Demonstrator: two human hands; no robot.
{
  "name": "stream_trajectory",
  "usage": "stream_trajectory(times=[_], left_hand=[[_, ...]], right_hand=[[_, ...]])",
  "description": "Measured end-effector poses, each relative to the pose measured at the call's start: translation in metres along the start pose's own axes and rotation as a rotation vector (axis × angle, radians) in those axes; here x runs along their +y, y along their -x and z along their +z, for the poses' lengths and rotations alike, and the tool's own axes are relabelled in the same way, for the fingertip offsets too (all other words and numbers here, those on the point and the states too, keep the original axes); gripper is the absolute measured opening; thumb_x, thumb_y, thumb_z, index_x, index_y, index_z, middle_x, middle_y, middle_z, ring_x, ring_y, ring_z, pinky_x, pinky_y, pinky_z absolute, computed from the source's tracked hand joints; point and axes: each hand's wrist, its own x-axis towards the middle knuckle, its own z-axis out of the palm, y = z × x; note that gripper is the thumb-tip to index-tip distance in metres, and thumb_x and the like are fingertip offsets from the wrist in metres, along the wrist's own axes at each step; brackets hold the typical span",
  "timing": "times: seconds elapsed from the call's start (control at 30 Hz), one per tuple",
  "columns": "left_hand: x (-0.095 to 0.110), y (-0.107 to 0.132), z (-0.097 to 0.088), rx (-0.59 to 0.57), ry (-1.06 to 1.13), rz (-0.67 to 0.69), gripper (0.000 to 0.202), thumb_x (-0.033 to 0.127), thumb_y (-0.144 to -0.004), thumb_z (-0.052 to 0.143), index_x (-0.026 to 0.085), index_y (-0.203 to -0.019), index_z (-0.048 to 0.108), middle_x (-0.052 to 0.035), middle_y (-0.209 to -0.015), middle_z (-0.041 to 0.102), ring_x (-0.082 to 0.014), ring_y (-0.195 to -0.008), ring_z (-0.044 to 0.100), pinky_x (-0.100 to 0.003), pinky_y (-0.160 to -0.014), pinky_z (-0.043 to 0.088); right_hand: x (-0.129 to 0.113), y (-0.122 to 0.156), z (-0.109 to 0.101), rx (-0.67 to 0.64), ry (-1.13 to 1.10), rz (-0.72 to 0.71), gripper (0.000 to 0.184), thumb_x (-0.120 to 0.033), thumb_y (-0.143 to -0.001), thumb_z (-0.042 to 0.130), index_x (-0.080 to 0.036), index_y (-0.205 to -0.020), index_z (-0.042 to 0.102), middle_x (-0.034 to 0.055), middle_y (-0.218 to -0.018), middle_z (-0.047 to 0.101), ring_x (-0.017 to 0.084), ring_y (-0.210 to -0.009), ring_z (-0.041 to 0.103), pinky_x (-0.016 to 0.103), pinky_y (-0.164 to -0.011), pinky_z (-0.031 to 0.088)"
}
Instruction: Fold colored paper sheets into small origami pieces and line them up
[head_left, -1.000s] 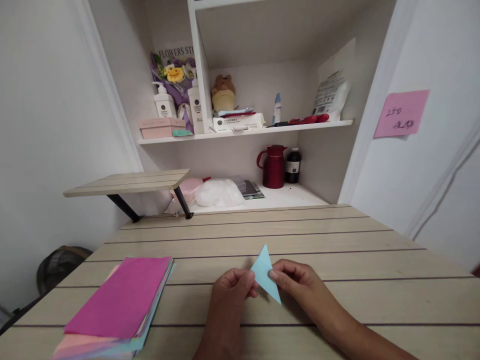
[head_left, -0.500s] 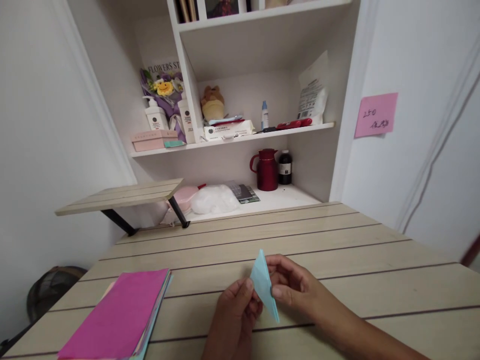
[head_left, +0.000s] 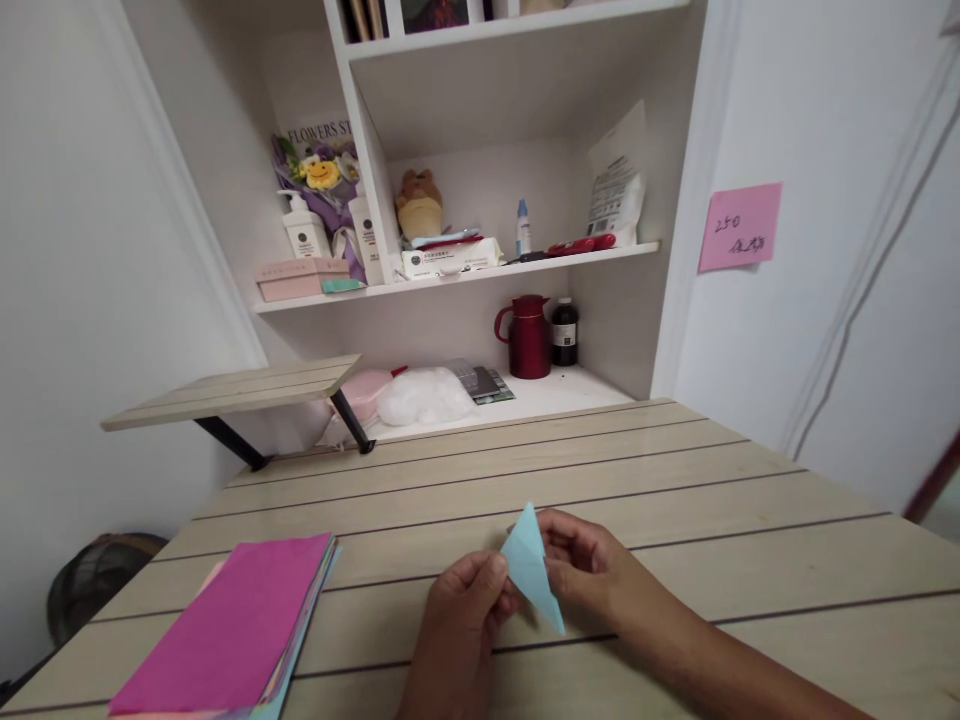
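Observation:
A light blue piece of folded paper (head_left: 531, 566), triangular in outline, is held up over the wooden table between both hands. My left hand (head_left: 474, 590) pinches its left corner between thumb and fingers. On the other side, my right hand (head_left: 583, 560) has its thumb and curled fingers at the right edge; the paper partly hides those fingertips. To the left lies a stack of coloured paper (head_left: 232, 625) with a magenta sheet on top and blue, orange and other edges showing beneath.
The slatted wooden table (head_left: 720, 560) spans the foreground. A small raised shelf (head_left: 247, 388) on black legs stands at its back left. Behind are a red jug (head_left: 529, 340), a dark bottle (head_left: 565, 333) and a white plastic bag (head_left: 426, 397). A pink note (head_left: 740, 228) is on the right wall.
The folded paper has turned so that more of its flat face shows. My right thumb has slipped partly behind its right edge. The camera view has shifted slightly.

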Motion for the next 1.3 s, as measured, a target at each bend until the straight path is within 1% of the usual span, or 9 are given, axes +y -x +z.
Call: stream_trajectory(times=[0.1, 0.3, 0.5, 0.7, 0.87, 0.97, 1.07, 1.17, 1.3], left_hand=[[-0.004, 0.0, 0.0, 0.046, -0.107, 0.029, 0.027, 0.037, -0.067, 0.078, 0.012, -0.071, 0.069, -0.0007, -0.064, 0.06, -0.0116, -0.064, 0.051, -0.024, -0.065, 0.04], [-0.003, 0.004, 0.005, 0.055, -0.105, -0.02, 0.032, 0.039, -0.064, 0.08, 0.011, -0.076, 0.071, -0.0071, -0.076, 0.069, -0.02, -0.079, 0.061, -0.032, -0.08, 0.046], [-0.001, 0.009, 0.011, 0.007, -0.037, -0.141, 0.038, 0.042, -0.07, 0.076, 0.01, -0.088, 0.07, -0.0097, -0.081, 0.069, -0.0167, -0.073, 0.062, -0.029, -0.071, 0.048], [-0.003, 0.007, 0.01, 0.052, 0.053, -0.221, 0.04, 0.046, -0.073, 0.073, 0.009, -0.088, 0.069, -0.0099, -0.083, 0.069, -0.0139, -0.068, 0.062, -0.025, -0.066, 0.047], [0.0, 0.003, 0.011, 0.152, 0.151, -0.355, 0.055, 0.055, -0.092, 0.041, 0.007, -0.103, 0.066, -0.0154, -0.096, 0.07, -0.0168, -0.073, 0.063, -0.029, -0.071, 0.047], [0.002, 0.003, 0.014, 0.103, 0.198, -0.37, 0.076, 0.066, -0.09, 0.021, 0.007, -0.109, 0.064, -0.0173, -0.108, 0.067, -0.0208, -0.085, 0.063, -0.034, -0.082, 0.045], [-0.001, 0.007, 0.014, 0.019, 0.15, -0.259, 0.065, 0.069, -0.081, 0.047, 0.012, -0.109, 0.064, -0.0142, -0.11, 0.066, -0.0237, -0.096, 0.061, -0.037, -0.09, 0.042], [-0.005, 0.01, 0.011, -0.002, 0.103, -0.194, 0.054, 0.051, -0.066, 0.077, 0.014, -0.103, 0.066, -0.0095, -0.096, 0.066, -0.0212, -0.09, 0.06, -0.034, -0.086, 0.042], [-0.006, 0.009, 0.007, 0.022, 0.13, -0.21, 0.052, 0.043, -0.06, 0.081, 0.012, -0.099, 0.067, -0.0092, -0.089, 0.065, -0.0183, -0.083, 0.059, -0.029, -0.076, 0.043]], right_hand=[[0.0, 0.001, 0.001, 0.034, 0.079, 0.013, 0.028, -0.018, -0.069, 0.074, -0.019, -0.095, 0.064, -0.0033, -0.074, 0.061, 0.012, -0.067, 0.056, 0.022, -0.063, 0.043], [0.001, 0.005, 0.0, 0.137, 0.376, -0.07, 0.002, -0.016, -0.076, 0.061, -0.017, -0.078, 0.061, -0.003, -0.068, 0.057, 0.012, -0.064, 0.051, 0.022, -0.058, 0.04], [0.004, 0.008, -0.003, 0.178, 0.6, -0.133, 0.011, -0.016, -0.08, 0.055, -0.019, -0.079, 0.065, -0.0003, -0.072, 0.061, 0.015, -0.067, 0.054, 0.025, -0.06, 0.042], [0.004, 0.009, -0.004, 0.155, 0.799, -0.338, 0.019, -0.01, -0.081, 0.05, -0.02, -0.076, 0.065, 0.0022, -0.082, 0.061, 0.017, -0.078, 0.058, 0.027, -0.068, 0.044], [0.007, 0.007, -0.005, 0.15, 0.858, -0.392, 0.019, -0.007, -0.081, 0.05, -0.021, -0.077, 0.062, 0.0018, -0.084, 0.059, 0.016, -0.079, 0.058, 0.025, -0.069, 0.044], [0.008, 0.007, -0.006, 0.169, 0.895, -0.421, 0.018, -0.008, -0.082, 0.05, -0.021, -0.077, 0.061, 0.0017, -0.083, 0.059, 0.016, -0.077, 0.058, 0.025, -0.067, 0.045], [0.008, 0.008, -0.006, 0.14, 0.962, -0.462, 0.023, -0.006, -0.083, 0.046, -0.022, -0.083, 0.062, 0.0026, -0.087, 0.057, 0.015, -0.078, 0.058, 0.025, -0.065, 0.046], [0.009, 0.01, -0.007, 0.092, 1.063, -0.534, 0.03, -0.003, -0.083, 0.042, -0.022, -0.092, 0.063, 0.0043, -0.093, 0.056, 0.016, -0.082, 0.058, 0.025, -0.066, 0.047], [0.01, 0.012, -0.009, 0.066, 1.185, -0.596, 0.039, 0.0, -0.079, 0.041, -0.024, -0.1, 0.063, 0.0059, -0.097, 0.055, 0.018, -0.087, 0.058, 0.028, -0.07, 0.049]])
